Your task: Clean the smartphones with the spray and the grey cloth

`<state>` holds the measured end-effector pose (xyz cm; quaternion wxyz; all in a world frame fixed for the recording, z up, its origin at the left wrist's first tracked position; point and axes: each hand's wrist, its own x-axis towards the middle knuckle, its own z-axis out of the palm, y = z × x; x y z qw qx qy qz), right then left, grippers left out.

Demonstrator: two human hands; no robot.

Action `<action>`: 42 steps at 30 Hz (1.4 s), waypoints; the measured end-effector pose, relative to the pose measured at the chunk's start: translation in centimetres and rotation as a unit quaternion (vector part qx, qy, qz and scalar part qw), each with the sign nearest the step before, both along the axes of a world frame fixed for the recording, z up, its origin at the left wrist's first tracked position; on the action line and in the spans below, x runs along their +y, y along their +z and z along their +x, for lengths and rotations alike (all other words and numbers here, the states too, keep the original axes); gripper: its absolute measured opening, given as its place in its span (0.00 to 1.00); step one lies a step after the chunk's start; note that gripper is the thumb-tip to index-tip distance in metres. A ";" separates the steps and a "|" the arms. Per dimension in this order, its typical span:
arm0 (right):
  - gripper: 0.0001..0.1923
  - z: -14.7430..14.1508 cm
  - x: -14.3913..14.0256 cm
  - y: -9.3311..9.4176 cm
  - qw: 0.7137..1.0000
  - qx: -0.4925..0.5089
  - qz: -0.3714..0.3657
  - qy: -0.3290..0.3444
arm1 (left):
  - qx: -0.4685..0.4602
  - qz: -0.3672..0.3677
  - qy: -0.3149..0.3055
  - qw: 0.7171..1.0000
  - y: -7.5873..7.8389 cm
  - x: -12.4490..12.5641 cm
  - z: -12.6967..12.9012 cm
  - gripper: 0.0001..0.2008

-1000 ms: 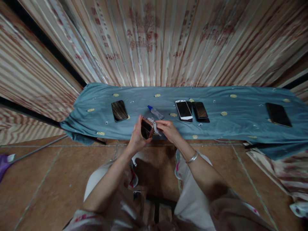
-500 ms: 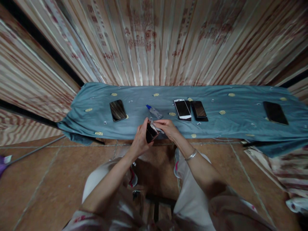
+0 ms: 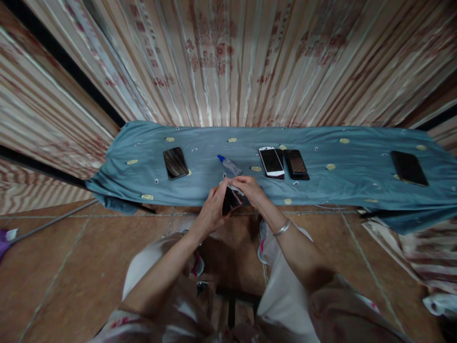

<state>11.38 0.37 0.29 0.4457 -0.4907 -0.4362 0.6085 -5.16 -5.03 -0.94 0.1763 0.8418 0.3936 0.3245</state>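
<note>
Tilted flatter and lower than a moment ago, the dark phone (image 3: 231, 201) sits gripped in the left hand (image 3: 211, 212) above the desk (image 3: 321, 190) edge while right hand (image 3: 250, 189) fingers pinch a white cloth (image 3: 235, 188) against it, mid-wipe, likely needing steady rubbing next.

Bottle (image 3: 230, 166) on cloth (image 3: 200, 186), between lone phone (image 3: 175, 163) and phone pair (image 3: 283, 164).

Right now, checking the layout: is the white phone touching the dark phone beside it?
Touching: the head view shows the white phone lying edge to edge with the dark phone, no cloth showing between.
</note>
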 end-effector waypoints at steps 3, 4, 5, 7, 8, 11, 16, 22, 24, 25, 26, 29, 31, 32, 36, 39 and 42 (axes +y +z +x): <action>0.19 -0.2 -0.1 0.0 1.000 0.009 0.007 -0.004 | -0.011 -0.014 0.014 1.000 0.0 0.3 -0.2 0.56; 0.19 -0.3 -0.1 0.0 1.000 0.013 0.009 -0.002 | -0.019 -0.019 0.025 0.999 0.1 0.4 -0.3 0.56; 0.20 -0.4 -0.1 0.0 1.000 0.015 0.011 0.002 | -0.025 -0.021 0.036 0.999 0.2 0.6 -0.5 0.56; 0.20 -0.4 -0.3 0.1 1.000 0.014 0.016 0.015 | -0.033 -0.018 0.055 0.998 0.4 0.9 -1.0 0.56; 0.20 -0.4 -0.3 0.1 1.000 0.013 0.019 0.022 | -0.033 -0.015 0.062 0.997 0.5 1.1 -1.2 0.56; 0.20 -0.2 -0.4 0.3 0.999 0.014 0.018 0.045 | -0.022 -0.009 0.072 0.997 0.7 1.4 -1.7 0.56; 0.18 0.1 -0.6 0.7 0.998 0.020 0.001 0.052 | 0.001 0.009 0.066 0.998 0.6 1.3 -1.5 0.55; 0.19 0.1 -0.7 0.7 0.999 0.020 -0.021 0.038 | 0.025 0.038 0.032 0.998 0.5 0.8 -1.0 0.54; 0.20 0.1 -0.6 0.6 0.999 0.024 -0.027 0.031 | 0.030 0.037 0.030 0.998 0.7 0.6 -0.9 0.55; 0.21 0.1 -0.6 0.5 0.999 0.026 -0.031 0.027 | 0.032 0.036 0.028 0.998 0.8 0.6 -0.9 0.55; 0.21 0.0 -0.6 0.4 0.999 0.029 -0.034 0.024 | 0.034 0.034 0.026 0.998 0.9 0.5 -0.9 0.55; 0.21 0.0 -0.4 0.3 0.998 0.040 -0.046 0.025 | 0.044 0.038 0.020 0.998 1.0 0.4 -0.8 0.56; 0.21 0.0 -0.4 0.3 0.997 0.044 -0.052 0.027 | 0.049 0.045 0.017 0.998 0.9 0.3 -0.7 0.56; 0.20 0.0 -0.4 0.4 0.997 0.044 -0.053 0.028 | 0.050 0.048 0.015 0.997 0.8 0.2 -0.7 0.55; 0.16 0.0 -0.3 0.5 0.997 0.042 -0.055 0.026 | 0.056 0.057 -0.003 0.997 0.5 0.1 -0.5 0.54; 0.13 0.1 -0.1 0.7 0.997 0.042 -0.059 0.027 | 0.057 0.057 -0.009 0.997 0.6 0.1 -0.6 0.54; 0.13 0.3 0.0 1.0 0.998 0.026 -0.049 0.036 | 0.048 0.046 0.002 0.998 0.6 0.2 -0.8 0.54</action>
